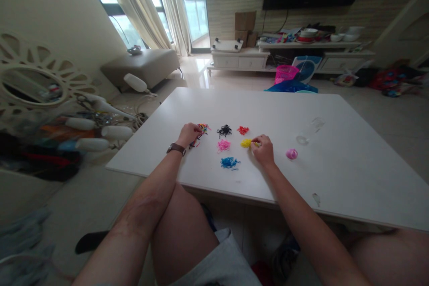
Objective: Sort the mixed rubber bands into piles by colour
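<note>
- One left hand (189, 134), one right hand (263, 149)
- Six piles of small loops: one black pile (224, 131), one red pile (243, 130), one pink pile (223, 145), one yellow pile (246, 143), one blue pile (229, 162), one multicoloured pile (203, 128)
- One wristwatch (176, 148)
- One round pink object (291, 154)

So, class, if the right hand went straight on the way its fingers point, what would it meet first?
Most likely the yellow pile, directly ahead of the right hand; the gap is too small here to tell whether they already touch.
</note>
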The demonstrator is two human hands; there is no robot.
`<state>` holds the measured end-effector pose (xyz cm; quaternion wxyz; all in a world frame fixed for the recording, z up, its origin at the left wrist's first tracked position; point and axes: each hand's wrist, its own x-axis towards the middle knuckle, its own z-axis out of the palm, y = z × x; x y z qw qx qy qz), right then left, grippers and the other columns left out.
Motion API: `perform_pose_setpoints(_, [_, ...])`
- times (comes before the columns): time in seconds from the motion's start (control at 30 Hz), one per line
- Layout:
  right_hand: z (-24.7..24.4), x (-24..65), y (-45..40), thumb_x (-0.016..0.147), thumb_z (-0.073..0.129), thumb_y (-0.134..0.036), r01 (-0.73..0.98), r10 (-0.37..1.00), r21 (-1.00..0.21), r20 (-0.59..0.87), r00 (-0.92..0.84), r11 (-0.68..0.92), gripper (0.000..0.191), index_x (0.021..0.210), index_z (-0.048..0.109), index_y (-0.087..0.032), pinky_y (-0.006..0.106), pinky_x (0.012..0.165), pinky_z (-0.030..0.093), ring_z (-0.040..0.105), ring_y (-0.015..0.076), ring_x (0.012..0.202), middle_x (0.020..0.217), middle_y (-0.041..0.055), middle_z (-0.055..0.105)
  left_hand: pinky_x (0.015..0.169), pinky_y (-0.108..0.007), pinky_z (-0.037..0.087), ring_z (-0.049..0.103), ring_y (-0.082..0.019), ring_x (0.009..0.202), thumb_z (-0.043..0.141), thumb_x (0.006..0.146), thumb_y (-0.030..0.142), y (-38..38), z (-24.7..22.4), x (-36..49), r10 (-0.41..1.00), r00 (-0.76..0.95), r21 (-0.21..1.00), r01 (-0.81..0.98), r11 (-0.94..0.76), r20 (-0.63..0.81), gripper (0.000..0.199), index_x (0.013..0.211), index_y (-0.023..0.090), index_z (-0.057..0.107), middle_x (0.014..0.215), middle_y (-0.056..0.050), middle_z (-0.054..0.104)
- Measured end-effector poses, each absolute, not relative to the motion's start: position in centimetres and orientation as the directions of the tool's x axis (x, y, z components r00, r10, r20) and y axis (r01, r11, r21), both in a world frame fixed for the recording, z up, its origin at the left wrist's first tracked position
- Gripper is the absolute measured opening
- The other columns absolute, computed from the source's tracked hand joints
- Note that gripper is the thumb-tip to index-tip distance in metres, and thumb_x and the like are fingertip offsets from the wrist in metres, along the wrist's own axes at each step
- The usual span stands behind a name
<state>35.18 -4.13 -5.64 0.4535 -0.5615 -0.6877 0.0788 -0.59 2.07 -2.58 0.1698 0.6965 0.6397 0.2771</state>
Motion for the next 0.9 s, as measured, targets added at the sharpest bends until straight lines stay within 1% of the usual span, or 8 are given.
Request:
perform_pose_setpoints(0.13, [-5.7,35.2,-4.0,0.078,0.057,-0.021,0.702,0.842,-0.614,0.538,0.038,0.361,0.008,0.07,0.059,-0.023,0.039,0.08,0.046,0.054,0.0241,0.085,0.08,0.005,0.06,0.07,-0.029,0.046,0.067,-0.021,0.073,0.069,0.076,0.022,1.9,-1.6,-0.4,0.98,0.023,0.528,0.84,-0.126,0.197,0.02,0.089,0.015,0.083,0.081,-0.009,0.077])
perform_pose_setpoints(0.23, [-5.7,35.2,-4.0,0.077,0.057,-0.02,0.701,0.845,-0.616,0.534,0.037,0.358,0.008,0.07,0.059,-0.023,0.038,0.08,0.045,0.054,0.0243,0.085,0.08,0.0052,0.061,0.071,-0.029,0.046,0.067,-0.021,0.075,0.068,0.078,0.022,1.4,-0.8,-0.4,0.979,-0.033,0.53,0.844,-0.081,0.201,0.025,0.096,0.013,0.082,0.085,-0.011,0.078])
perform_pose_setpoints(0.4, [-5.6,35.2,-4.1,0.077,0.057,-0.02,0.695,0.852,-0.626,0.523,0.036,0.355,0.007,0.07,0.059,-0.023,0.038,0.08,0.045,0.055,0.0245,0.086,0.081,0.0053,0.061,0.071,-0.028,0.047,0.068,-0.021,0.073,0.072,0.075,0.019,1.4,-0.8,-0.1,0.984,-0.045,0.571,0.819,-0.061,0.169,0.016,0.086,0.016,0.084,0.081,-0.007,0.079])
perform_pose_setpoints(0.47, [-5.5,35.1,-4.2,0.077,0.057,-0.02,0.693,0.854,-0.629,0.519,0.036,0.353,0.008,0.07,0.059,-0.023,0.038,0.08,0.045,0.054,0.0244,0.086,0.081,0.0053,0.061,0.069,-0.028,0.047,0.068,-0.021,0.071,0.073,0.074,0.018,1.7,-1.1,0.1,0.985,-0.017,0.56,0.824,-0.084,0.172,0.014,0.083,0.016,0.084,0.079,-0.007,0.079])
perform_pose_setpoints(0.6, [-5.4,35.1,-4.2,0.077,0.057,-0.02,0.694,0.852,-0.625,0.522,0.031,0.358,0.008,0.07,0.059,-0.023,0.038,0.08,0.045,0.055,0.0244,0.086,0.081,0.0055,0.061,0.07,-0.028,0.047,0.067,-0.021,0.071,0.076,0.07,0.018,2.6,-2.2,0.3,0.979,0.11,0.514,0.838,-0.183,0.169,0.011,0.078,0.017,0.084,0.076,-0.008,0.078])
perform_pose_setpoints(0.7, [-5.4,35.2,-4.2,0.077,0.057,-0.02,0.698,0.853,-0.621,0.522,0.029,0.357,0.008,0.07,0.059,-0.023,0.038,0.08,0.045,0.055,0.0243,0.085,0.08,0.0055,0.061,0.069,-0.029,0.047,0.066,-0.02,0.068,0.077,0.069,0.019,2.9,-2.8,0.2,0.977,0.133,0.493,0.847,-0.199,0.166,0.011,0.077,0.019,0.084,0.074,-0.008,0.077])
perform_pose_setpoints(0.8, [-5.4,35.1,-4.2,0.077,0.057,-0.02,0.698,0.854,-0.623,0.519,0.031,0.353,0.008,0.07,0.059,-0.023,0.038,0.08,0.046,0.055,0.0243,0.085,0.08,0.0055,0.061,0.069,-0.028,0.047,0.066,-0.02,0.069,0.077,0.068,0.019,2.7,-2.7,0.1,0.979,0.126,0.533,0.823,-0.195,0.163,0.009,0.075,0.019,0.083,0.074,-0.007,0.076])
perform_pose_setpoints(0.9, [-5.5,35.1,-4.2,0.077,0.057,-0.02,0.694,0.856,-0.627,0.516,0.032,0.353,0.008,0.07,0.059,-0.023,0.038,0.08,0.046,0.055,0.0244,0.085,0.08,0.0053,0.061,0.066,-0.028,0.047,0.065,-0.019,0.066,0.076,0.069,0.019,2.1,-2.0,0.2,0.988,0.068,0.615,0.776,-0.141,0.141,0.009,0.075,0.018,0.082,0.07,-0.006,0.075])
